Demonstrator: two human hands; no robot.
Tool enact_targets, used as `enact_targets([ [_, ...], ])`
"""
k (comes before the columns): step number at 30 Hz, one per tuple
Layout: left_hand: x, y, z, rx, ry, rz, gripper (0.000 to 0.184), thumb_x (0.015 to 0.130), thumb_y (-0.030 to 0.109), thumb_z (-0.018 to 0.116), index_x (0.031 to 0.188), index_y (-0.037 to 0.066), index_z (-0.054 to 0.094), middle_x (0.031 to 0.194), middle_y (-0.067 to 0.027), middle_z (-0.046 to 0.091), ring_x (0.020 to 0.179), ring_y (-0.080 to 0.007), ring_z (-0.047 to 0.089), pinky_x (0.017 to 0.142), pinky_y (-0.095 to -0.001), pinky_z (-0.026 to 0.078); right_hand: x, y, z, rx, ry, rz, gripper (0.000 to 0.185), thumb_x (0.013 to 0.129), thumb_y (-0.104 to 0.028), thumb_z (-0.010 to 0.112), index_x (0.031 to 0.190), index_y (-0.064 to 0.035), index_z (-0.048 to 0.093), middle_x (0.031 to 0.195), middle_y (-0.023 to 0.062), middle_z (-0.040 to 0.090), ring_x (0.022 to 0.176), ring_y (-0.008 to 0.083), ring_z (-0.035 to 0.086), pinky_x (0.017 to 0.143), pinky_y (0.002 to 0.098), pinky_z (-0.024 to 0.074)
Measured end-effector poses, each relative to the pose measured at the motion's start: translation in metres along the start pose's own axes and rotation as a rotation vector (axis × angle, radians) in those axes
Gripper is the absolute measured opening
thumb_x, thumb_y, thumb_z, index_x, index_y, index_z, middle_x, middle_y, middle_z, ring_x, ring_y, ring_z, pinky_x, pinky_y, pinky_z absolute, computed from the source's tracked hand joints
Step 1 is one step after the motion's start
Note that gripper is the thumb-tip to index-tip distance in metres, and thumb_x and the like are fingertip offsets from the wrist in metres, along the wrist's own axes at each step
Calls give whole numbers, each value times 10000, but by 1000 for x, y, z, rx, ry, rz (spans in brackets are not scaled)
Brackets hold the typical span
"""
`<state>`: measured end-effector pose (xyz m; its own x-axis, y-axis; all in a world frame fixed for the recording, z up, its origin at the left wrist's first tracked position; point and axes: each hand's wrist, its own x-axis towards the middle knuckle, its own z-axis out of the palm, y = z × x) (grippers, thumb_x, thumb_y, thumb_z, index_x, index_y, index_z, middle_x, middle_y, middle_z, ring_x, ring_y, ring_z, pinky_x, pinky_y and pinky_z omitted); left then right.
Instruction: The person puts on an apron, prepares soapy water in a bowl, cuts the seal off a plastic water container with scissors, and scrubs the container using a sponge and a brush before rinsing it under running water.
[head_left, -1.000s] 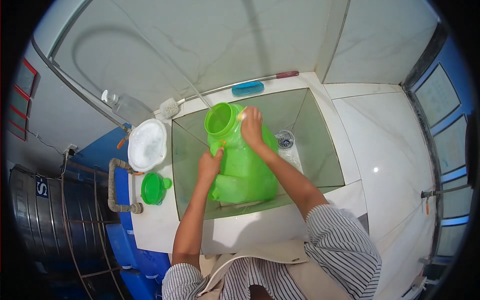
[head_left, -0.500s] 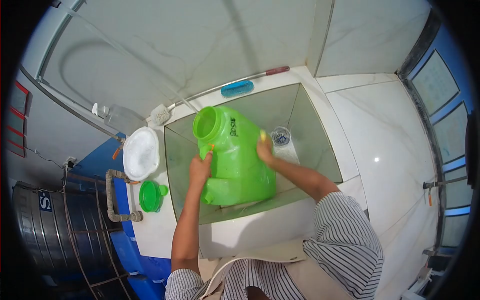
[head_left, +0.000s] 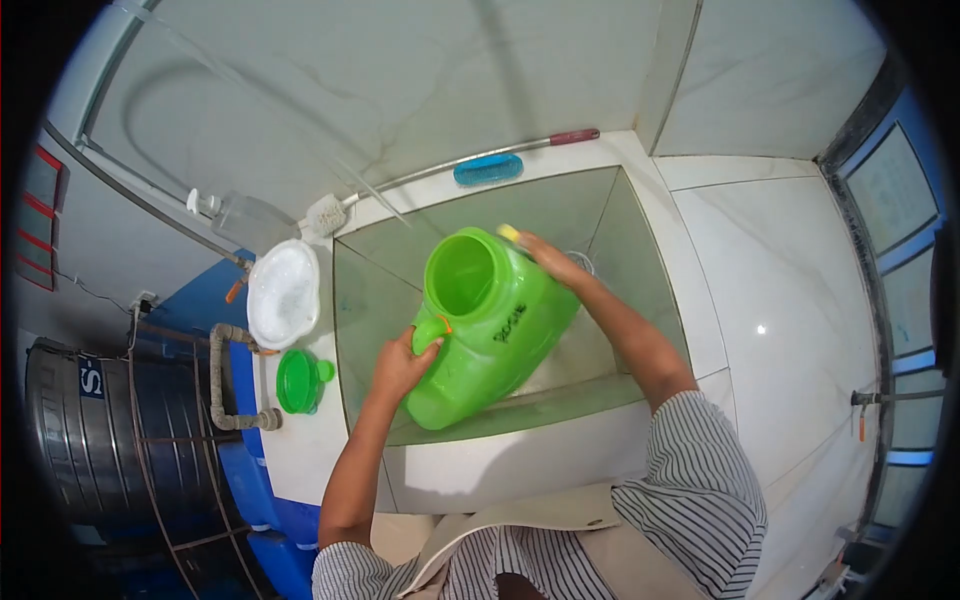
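Note:
A large green plastic jug (head_left: 490,365) is tilted inside the tiled basin (head_left: 375,310), its wide mouth facing up and black lettering on its side. My left hand (head_left: 400,365) is closed around the small green neck with an orange bit, just below the mouth. At the jug's far side, near the rim, my right hand (head_left: 548,260) pinches a yellow sponge (head_left: 510,233) against the plastic. The drain (head_left: 580,263) is partly hidden behind my right hand and the jug.
Left of the basin, a white bowl of suds (head_left: 283,295) and a green lid-like cup (head_left: 298,382) stand on the ledge beside a clear pump bottle (head_left: 250,222). Along the back ledge lie a long-handled brush (head_left: 450,165) and a blue brush (head_left: 488,169). A thin hose (head_left: 350,172) hangs above.
The jug has turned and tilted, its mouth moving right and toward me. My right hand has gone up and left with the sponge to the jug's upper side. My left hand has dropped slightly.

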<state>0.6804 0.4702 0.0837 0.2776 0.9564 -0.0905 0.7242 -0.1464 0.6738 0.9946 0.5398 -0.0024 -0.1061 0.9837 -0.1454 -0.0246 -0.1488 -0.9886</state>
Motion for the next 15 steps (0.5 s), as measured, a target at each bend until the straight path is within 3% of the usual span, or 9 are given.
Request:
enact_targets([
  [2, -13, 7, 0, 330, -6, 159, 481, 766, 418, 655, 995, -2, 602, 583, -164, 591, 536, -332, 591, 546, -418, 485, -11, 49, -31, -132, -85, 223, 394, 944, -276, 371, 1185, -2, 520, 1189, 145, 538, 1085, 214, 500, 952, 330, 362],
  [3, -15, 12, -2, 325, -19, 150, 481, 766, 418, 655, 995, -2, 602, 583, -164, 591, 536, -332, 591, 546, -418, 485, -16, 42, -27, -130, -87, 239, 394, 944, -276, 371, 1185, -2, 520, 1189, 145, 538, 1085, 214, 500, 952, 330, 362],
  [5, -21, 18, -1, 373, -122, 216, 489, 734, 456, 680, 921, 13, 594, 534, -145, 565, 524, -331, 583, 521, -411, 483, -44, 1, -9, -385, 50, -79, 391, 929, -266, 384, 1170, 4, 533, 1183, 159, 545, 1096, 226, 504, 960, 324, 361],
  [6, -22, 15, 2, 361, -140, 202, 489, 734, 456, 680, 921, 13, 594, 534, -145, 565, 524, -331, 583, 521, -411, 483, -44, -16, -6, -282, -54, -139, 384, 924, -260, 389, 1167, -3, 539, 1193, 162, 538, 1099, 244, 501, 961, 330, 360],
  [8, -26, 7, 3, 479, -126, 459, 432, 699, 439, 704, 811, 48, 562, 525, -115, 546, 513, -298, 580, 499, -386, 474, -29, -26, -4, -165, -163, -177, 378, 918, -253, 395, 1164, -10, 546, 1204, 165, 532, 1101, 262, 498, 962, 335, 360],
  [10, -25, 11, 3, 523, -163, 527, 419, 681, 429, 712, 785, 59, 546, 537, -104, 547, 517, -287, 578, 500, -380, 472, -11, -19, -3, -422, -616, -266, 438, 912, -308, 388, 1178, 16, 517, 1172, 166, 552, 1066, 259, 509, 952, 323, 355],
  [12, -26, 12, 2, 565, -187, 605, 408, 663, 419, 721, 758, 70, 531, 549, -93, 548, 520, -277, 577, 502, -374, 469, 20, 57, -17, -574, -588, 248, 447, 892, -298, 415, 1205, 4, 521, 1196, 176, 550, 1075, 284, 514, 964, 336, 351],
  [14, -23, 13, 0, 566, -187, 636, 400, 647, 401, 727, 742, 72, 520, 576, -85, 552, 536, -270, 578, 514, -377, 469, 27, 119, -52, -879, -565, 147, 434, 874, -289, 444, 1175, 4, 553, 1140, 149, 585, 1026, 253, 539, 915, 322, 385],
  [15, -21, 12, 0, 575, -197, 638, 400, 647, 401, 727, 742, 72, 520, 576, -85, 552, 536, -270, 578, 514, -377, 469, 25, 117, -52, -866, -561, 145, 434, 874, -289, 444, 1175, 4, 553, 1140, 149, 585, 1026, 253, 539, 915, 322, 385],
])
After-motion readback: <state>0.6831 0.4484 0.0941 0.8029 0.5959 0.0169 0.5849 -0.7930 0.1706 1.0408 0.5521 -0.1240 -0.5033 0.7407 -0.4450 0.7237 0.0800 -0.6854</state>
